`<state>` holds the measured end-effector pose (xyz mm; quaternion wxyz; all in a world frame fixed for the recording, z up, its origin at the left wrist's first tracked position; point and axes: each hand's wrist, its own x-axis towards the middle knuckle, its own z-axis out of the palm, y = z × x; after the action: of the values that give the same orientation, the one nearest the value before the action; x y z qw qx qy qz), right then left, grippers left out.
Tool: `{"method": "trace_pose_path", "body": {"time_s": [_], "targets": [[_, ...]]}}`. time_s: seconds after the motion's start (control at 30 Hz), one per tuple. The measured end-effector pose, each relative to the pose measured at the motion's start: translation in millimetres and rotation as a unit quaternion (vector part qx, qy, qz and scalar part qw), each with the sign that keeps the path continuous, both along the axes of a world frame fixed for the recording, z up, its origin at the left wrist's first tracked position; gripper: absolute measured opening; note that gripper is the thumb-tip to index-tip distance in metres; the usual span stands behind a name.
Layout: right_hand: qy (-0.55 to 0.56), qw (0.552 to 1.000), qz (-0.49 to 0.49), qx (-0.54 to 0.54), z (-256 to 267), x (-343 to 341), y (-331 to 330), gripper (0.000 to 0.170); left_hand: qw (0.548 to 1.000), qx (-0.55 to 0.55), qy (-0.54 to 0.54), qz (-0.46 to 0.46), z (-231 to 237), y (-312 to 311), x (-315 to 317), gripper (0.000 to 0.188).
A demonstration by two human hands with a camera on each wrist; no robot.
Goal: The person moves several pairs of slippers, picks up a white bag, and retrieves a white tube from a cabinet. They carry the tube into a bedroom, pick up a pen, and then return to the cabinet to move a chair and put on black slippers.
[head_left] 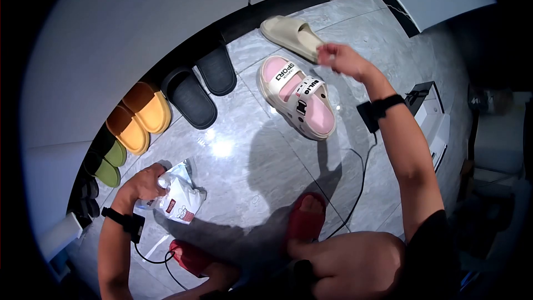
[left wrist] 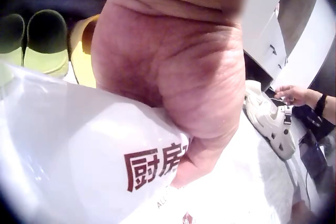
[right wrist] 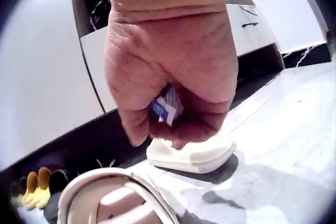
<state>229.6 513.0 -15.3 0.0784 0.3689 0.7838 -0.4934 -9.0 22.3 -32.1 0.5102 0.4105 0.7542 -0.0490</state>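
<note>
Low at the left, my left hand grips a white plastic packet by its upper side. Dark red characters for "kitchen" run across the packet in the left wrist view, and part of the print is hidden by the hand. My right hand is raised beside a beige slipper, with the fingers curled. Inside those fingers, the right wrist view shows a small white scrap with blue print, mostly hidden. A white sandal with a pink insole lies below that hand.
Along the cabinet base stand black slippers, yellow slippers and green slippers. My feet wear red slippers. Black cables trail from both wrists over the grey tiled floor. At the right lies a white box.
</note>
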Motion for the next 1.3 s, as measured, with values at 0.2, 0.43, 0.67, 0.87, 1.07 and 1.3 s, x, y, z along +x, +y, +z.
{"method": "trace_pose_path", "body": {"time_s": [0.2,0.43,0.67,0.87,1.07,1.3], "targets": [[-0.021,0.990,0.101,-0.096,2.4,38.6,-38.5,0.066,0.999,-0.009,-0.021,0.024,-1.4,-7.3,-4.1,0.049],[-0.033,0.974,0.048,0.218,-35.9,13.2,-52.0,0.028,1.000,-0.014,-0.003,0.011,2.3,-3.4,-0.2,0.044],[0.030,0.960,-0.027,0.278,-51.9,-100.1,-29.0,0.030,0.999,-0.015,-0.015,0.030,-0.6,-7.8,-3.6,0.044],[0.148,0.903,0.003,0.403,-68.0,-92.8,-36.2,0.049,0.999,0.029,-0.018,0.020,-16.4,-21.2,-8.4,0.042],[-0.015,0.944,0.023,0.329,-70.8,-71.3,-38.4,0.036,0.993,0.102,-0.055,0.003,-27.2,-21.6,-6.2,0.041],[0.135,0.949,-0.001,0.286,-112.1,-115.9,-21.5,0.025,0.974,0.199,-0.076,-0.070,-42.8,35.4,28.9,0.057]]}}
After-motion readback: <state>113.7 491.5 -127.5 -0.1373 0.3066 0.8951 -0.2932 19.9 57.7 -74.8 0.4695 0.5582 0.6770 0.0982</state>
